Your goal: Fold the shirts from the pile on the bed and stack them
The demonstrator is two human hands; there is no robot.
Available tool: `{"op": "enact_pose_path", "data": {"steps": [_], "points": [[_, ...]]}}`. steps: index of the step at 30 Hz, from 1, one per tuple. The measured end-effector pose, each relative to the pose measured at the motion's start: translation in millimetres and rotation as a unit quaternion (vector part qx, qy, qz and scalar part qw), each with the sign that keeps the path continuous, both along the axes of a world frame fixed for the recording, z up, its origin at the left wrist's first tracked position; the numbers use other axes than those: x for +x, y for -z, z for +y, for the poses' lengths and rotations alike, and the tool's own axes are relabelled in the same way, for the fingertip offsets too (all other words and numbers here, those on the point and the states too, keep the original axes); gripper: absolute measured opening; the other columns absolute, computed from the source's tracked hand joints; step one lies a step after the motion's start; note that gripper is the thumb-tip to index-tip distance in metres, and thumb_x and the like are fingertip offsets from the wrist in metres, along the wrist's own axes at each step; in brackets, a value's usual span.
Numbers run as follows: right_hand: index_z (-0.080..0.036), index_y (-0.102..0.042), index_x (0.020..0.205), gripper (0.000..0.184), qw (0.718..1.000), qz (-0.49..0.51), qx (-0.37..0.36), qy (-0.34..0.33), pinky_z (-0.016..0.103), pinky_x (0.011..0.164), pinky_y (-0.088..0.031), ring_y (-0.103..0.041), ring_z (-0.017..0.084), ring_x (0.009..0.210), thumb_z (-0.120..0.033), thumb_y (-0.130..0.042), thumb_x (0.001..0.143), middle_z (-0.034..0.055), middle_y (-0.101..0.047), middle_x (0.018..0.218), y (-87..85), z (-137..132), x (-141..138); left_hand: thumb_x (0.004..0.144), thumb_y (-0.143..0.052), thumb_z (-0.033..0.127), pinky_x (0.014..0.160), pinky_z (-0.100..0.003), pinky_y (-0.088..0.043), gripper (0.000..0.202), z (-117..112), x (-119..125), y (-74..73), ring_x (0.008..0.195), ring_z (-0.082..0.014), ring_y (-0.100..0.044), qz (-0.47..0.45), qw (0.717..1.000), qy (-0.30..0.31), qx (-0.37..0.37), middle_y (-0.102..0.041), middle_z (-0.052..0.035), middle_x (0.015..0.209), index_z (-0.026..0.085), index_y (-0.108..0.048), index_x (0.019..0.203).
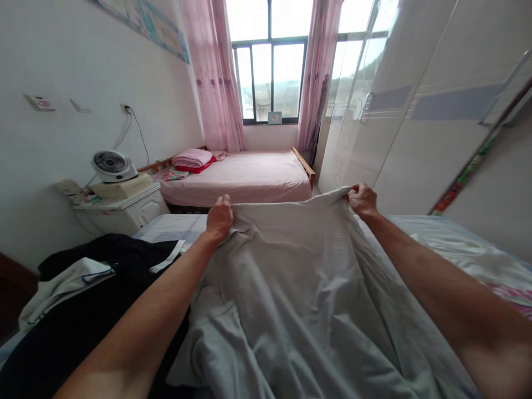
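A light grey garment (291, 266), thin and wrinkled, is stretched between my two hands above the near bed. Its far edge runs almost straight from one hand to the other. My left hand (220, 217) is closed on the left end of that edge, where the cloth bunches a little. At the right end, my right hand (363, 199) pinches the cloth, slightly higher than the left. The rest of the garment hangs and spreads toward me in folds. Its exact kind cannot be made out. Dark clothing (83, 299) with white parts lies left of my left forearm.
The near bed has a pale checked sheet (160, 227), with a patterned cloth (469, 255) at right. Farther off stands a pink bed (257, 172) with folded bedding (193, 158). A white cabinet (133, 208) bears a fan (113, 166). White wardrobes (399, 127) line the right.
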State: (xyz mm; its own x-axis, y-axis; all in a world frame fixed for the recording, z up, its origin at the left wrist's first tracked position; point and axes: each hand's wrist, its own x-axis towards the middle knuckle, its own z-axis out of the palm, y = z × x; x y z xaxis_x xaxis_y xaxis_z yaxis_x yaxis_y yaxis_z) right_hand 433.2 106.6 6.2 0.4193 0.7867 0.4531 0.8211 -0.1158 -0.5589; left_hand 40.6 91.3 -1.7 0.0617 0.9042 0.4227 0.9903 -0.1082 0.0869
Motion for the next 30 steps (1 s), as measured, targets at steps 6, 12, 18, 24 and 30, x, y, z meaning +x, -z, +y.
{"op": "enact_pose_path", "data": {"steps": [6,12,18,24,30], "points": [[-0.007,-0.049,0.128,0.058,0.986,-0.064,-0.122,-0.095,0.034,0.098,-0.042,-0.054,0.027,0.115,-0.026,-0.053,0.073,0.0195,-0.056,0.127,41.3,-26,-20,0.088,-0.04,0.015,0.085,-0.033,-0.043,0.031,-32,-25,25.1,0.102,-0.0253,-0.059,0.065,0.994,0.037,-0.083,-0.062,-0.0177,0.112,0.009,-0.057,0.112],[-0.011,-0.045,0.132,0.058,0.954,-0.138,-0.098,-0.247,0.037,0.106,-0.035,-0.045,0.025,0.127,-0.037,-0.045,0.079,0.0154,-0.05,0.136,66.6,-105,-31,0.083,-0.042,0.009,0.093,-0.049,-0.039,0.027,-114,-75,33.8,0.102,-0.0315,-0.061,0.152,0.977,0.015,-0.15,-0.068,-0.0176,0.1,0.01,-0.065,0.096],[-0.017,-0.048,0.13,0.053,0.94,-0.2,-0.102,-0.258,0.041,0.102,-0.041,-0.049,0.026,0.124,-0.044,-0.038,0.086,0.012,-0.052,0.135,106.9,-190,-43,0.083,-0.051,0.034,0.109,-0.055,-0.019,0.042,-197,-83,41.1,0.127,-0.0315,-0.043,0.169,0.978,0.08,-0.09,-0.058,-0.0151,0.128,0.016,-0.06,0.12],[-0.015,-0.057,0.121,0.047,0.934,-0.264,-0.077,-0.229,0.044,0.103,-0.038,-0.048,0.026,0.125,-0.04,-0.032,0.089,0.0127,-0.054,0.134,120.7,-210,-49,0.076,-0.058,0.039,0.103,-0.064,-0.019,0.063,-221,-84,40.3,0.137,-0.0388,-0.022,0.184,0.98,-0.002,-0.073,-0.035,-0.0167,0.148,0.017,-0.048,0.134],[-0.015,-0.058,0.12,0.046,0.939,-0.246,-0.082,-0.228,0.043,0.103,-0.038,-0.049,0.026,0.123,-0.037,-0.033,0.089,0.0122,-0.055,0.133,114.8,-210,-51,0.08,-0.049,0.011,0.079,-0.044,-0.044,0.045,-203,-83,28.0,0.117,-0.031,-0.048,0.217,0.967,-0.032,-0.127,-0.05,-0.0154,0.134,0.016,-0.054,0.124]]}}
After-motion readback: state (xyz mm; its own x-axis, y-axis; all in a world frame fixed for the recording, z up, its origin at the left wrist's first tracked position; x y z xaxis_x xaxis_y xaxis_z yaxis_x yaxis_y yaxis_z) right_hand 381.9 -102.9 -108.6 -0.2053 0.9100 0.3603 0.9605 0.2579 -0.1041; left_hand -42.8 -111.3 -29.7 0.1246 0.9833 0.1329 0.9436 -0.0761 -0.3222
